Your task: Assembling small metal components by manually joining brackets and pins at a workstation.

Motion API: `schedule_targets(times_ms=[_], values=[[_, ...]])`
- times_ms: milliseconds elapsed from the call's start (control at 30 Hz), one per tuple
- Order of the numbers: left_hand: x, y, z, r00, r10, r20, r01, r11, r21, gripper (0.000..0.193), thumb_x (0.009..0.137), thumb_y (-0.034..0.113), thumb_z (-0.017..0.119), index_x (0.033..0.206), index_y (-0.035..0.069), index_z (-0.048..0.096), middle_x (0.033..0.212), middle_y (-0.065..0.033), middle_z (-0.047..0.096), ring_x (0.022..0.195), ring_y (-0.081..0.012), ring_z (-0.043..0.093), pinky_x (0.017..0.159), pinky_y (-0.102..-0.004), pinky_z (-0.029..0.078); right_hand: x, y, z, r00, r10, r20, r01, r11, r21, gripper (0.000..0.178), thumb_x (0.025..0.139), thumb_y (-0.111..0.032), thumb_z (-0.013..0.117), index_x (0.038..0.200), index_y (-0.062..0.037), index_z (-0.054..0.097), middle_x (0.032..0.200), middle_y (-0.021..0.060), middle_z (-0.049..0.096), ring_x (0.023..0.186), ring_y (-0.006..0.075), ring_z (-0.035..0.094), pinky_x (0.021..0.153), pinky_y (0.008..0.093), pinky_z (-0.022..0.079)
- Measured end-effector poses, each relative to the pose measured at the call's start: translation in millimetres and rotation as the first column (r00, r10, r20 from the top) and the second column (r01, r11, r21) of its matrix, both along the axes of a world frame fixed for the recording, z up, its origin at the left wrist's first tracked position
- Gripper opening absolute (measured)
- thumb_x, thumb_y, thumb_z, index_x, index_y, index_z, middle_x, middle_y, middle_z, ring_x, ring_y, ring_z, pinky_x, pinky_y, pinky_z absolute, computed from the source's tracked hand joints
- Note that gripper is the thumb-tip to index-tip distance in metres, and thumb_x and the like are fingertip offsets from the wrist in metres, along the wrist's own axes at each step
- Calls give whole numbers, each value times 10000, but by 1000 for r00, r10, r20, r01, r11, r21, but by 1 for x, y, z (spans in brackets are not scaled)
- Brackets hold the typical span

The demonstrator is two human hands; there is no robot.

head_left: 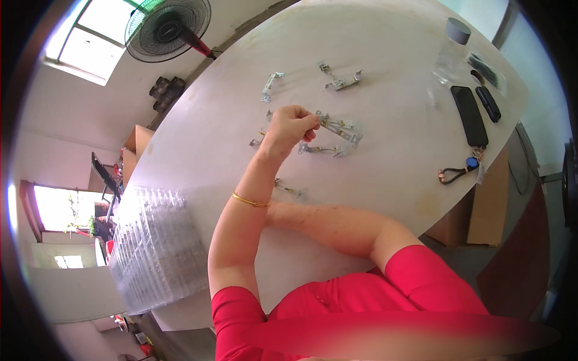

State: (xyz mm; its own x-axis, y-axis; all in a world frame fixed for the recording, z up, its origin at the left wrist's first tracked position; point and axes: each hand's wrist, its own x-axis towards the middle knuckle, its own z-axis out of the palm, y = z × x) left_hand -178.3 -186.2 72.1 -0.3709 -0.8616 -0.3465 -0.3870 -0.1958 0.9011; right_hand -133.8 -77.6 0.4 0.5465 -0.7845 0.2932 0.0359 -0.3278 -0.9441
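evidently the left hand (296, 128) is hanging closed, contents unclear, beside metal brackets (346, 134) lying on the pale table (373, 186); they're looking light, stiff, slick, probably wanting a mid-length pinch. the right hand is hiding behind the left forearm (248, 180), state unseen.

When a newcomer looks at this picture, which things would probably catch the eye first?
Probably the left hand, curled beside small metal brackets on the pale table, and the gold bangle around that forearm. Next, perhaps, the tall stack of clear plastic trays at the table's left side, and the black fan at upper left.
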Motion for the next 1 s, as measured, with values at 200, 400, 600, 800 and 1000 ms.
schedule_targets(times_ms=[200,400,600,800,1000], values=[[10,-10,-4,866,153,-476,-94,985,145,193,911,158,692,930,-26,637,829,-101,667,692,-151,623,685,-289,522,-2,8,4,996,-77,39,75,996,46,145,880,-183,582,859,-42,613,807,107,627,809,233,607,710,373,481],[53,-20,5,918,316,-239,-347,933,-97,173,900,141,683,920,-25,636,830,-85,673,669,-142,617,649,-271,523,-15,-4,32,954,122,-273,-67,978,200,192,882,-195,599,999,-63,674,1034,176,685,1028,330,639,864,402,503],[65,-14,-8,901,392,-188,-403,915,-22,181,930,137,656,952,-41,632,868,-110,691,687,-140,654,660,-288,559,2,-5,3,945,77,-318,-92,995,-33,276,885,-273,596,1063,-74,661,1123,196,667,1069,366,609,874,421,499],[67,-20,-12,890,419,181,-329,863,-383,229,915,165,648,1027,-35,633,942,-125,694,732,-203,666,655,-322,540,0,-3,7,974,117,-195,-85,982,166,215,853,-181,564,1011,-62,647,1066,172,677,1045,362,611,850,452,504],[85,-13,-38,658,418,626,302,615,-728,312,828,245,696,1031,15,640,984,-150,653,946,-329,615,843,-426,492,8,-8,-17,961,-27,-276,-53,959,-278,179,851,-152,554,941,-34,654,982,173,689,961,368,639,793,457,520]])
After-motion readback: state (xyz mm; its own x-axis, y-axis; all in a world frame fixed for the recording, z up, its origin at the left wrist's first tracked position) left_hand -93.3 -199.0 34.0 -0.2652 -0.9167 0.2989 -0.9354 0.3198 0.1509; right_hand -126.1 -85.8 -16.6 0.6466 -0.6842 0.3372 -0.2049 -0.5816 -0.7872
